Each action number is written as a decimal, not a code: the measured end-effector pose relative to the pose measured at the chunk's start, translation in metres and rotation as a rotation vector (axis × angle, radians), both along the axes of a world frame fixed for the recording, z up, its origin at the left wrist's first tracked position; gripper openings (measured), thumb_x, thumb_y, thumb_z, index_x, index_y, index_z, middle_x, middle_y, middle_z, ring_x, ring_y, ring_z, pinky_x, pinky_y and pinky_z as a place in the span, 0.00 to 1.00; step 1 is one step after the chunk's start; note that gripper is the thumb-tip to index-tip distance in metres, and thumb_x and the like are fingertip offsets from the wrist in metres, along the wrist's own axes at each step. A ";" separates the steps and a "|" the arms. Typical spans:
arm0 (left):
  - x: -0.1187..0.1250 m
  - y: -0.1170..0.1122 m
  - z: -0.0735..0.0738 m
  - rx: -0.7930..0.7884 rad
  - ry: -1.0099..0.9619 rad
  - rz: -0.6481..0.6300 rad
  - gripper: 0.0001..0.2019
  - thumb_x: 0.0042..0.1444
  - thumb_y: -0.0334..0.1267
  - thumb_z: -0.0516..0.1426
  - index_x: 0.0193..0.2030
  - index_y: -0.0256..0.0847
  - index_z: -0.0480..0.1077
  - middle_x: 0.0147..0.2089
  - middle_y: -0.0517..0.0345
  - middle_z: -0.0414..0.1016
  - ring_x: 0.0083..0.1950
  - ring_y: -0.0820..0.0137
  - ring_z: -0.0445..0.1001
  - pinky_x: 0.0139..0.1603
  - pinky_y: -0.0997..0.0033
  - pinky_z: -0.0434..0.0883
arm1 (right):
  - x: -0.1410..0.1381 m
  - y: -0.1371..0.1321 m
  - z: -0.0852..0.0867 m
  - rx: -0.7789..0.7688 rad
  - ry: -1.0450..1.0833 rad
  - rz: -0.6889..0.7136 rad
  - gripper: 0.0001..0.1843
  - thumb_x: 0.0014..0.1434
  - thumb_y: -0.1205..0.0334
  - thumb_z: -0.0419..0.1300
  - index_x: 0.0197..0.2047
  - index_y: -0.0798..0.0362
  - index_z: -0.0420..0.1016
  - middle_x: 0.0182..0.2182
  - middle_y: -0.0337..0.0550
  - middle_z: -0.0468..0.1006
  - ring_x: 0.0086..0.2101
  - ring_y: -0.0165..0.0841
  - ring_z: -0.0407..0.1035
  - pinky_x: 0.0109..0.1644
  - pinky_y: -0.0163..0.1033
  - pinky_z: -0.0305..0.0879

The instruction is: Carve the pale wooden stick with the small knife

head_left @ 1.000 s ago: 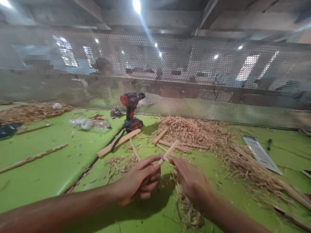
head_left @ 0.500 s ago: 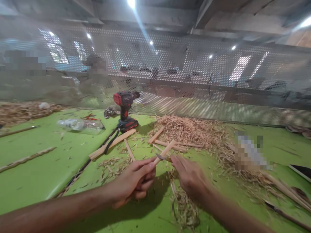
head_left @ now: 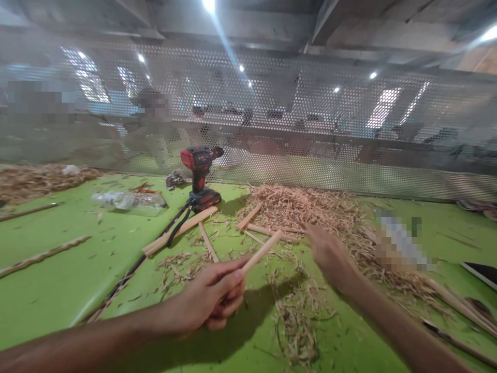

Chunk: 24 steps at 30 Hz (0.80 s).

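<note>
In my left hand [head_left: 219, 292], closed with the thumb on top, is a narrow pale wooden stick [head_left: 264, 253] that slants up and to the right. My right hand [head_left: 328, 254] is apart from it, further right, just in front of the shavings heap. Its fingers are closed round a small knife [head_left: 303, 225], of which only a blurred bit shows past the fingertips. The rest of the knife is hidden by the hand.
A red and black cordless drill [head_left: 200, 176] stands upright behind a flat wooden strip [head_left: 180, 231]. A heap of shavings [head_left: 306, 207] lies at the mesh screen [head_left: 272, 140]. A clear plastic bottle [head_left: 130, 201] lies left. A dark-bladed tool [head_left: 446, 334] lies right. People appear behind the mesh.
My right hand has moved right and slightly up, taking the knife off the stick. My left hand still holds the stick and has shifted slightly left and down.
</note>
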<state>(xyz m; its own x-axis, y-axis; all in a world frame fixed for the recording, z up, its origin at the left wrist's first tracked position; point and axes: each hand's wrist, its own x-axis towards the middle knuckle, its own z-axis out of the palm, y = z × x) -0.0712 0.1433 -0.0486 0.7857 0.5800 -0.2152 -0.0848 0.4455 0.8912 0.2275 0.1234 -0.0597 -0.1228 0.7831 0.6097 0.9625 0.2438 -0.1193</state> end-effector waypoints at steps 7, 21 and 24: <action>0.002 0.005 0.009 -0.051 -0.058 0.082 0.13 0.66 0.44 0.55 0.32 0.41 0.60 0.26 0.68 0.52 0.20 0.83 0.44 0.16 0.82 0.44 | -0.003 0.007 0.010 0.134 0.225 -0.032 0.22 0.69 0.57 0.49 0.53 0.57 0.79 0.46 0.56 0.81 0.48 0.47 0.76 0.53 0.57 0.72; 0.012 0.017 -0.006 -0.153 -0.122 0.230 0.04 0.61 0.34 0.59 0.42 0.36 0.73 0.40 0.53 0.74 0.39 0.72 0.74 0.43 0.73 0.71 | -0.056 -0.016 0.015 -0.651 0.938 0.329 0.18 0.68 0.49 0.53 0.53 0.50 0.75 0.18 0.32 0.60 0.15 0.25 0.51 0.14 0.30 0.51; 0.012 0.020 -0.006 -0.098 -0.160 0.241 0.07 0.61 0.35 0.61 0.45 0.39 0.74 0.43 0.51 0.75 0.41 0.70 0.74 0.45 0.69 0.71 | -0.064 -0.023 0.011 -0.844 0.953 0.430 0.20 0.67 0.47 0.55 0.55 0.50 0.74 0.17 0.29 0.57 0.15 0.23 0.49 0.14 0.29 0.49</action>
<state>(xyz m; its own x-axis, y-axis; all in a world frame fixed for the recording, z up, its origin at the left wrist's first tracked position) -0.0595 0.1630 -0.0546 0.6566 0.7363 -0.1638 -0.3343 0.4787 0.8118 0.1639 0.1002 -0.0488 -0.2537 0.9659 -0.0523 0.2873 0.0237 -0.9575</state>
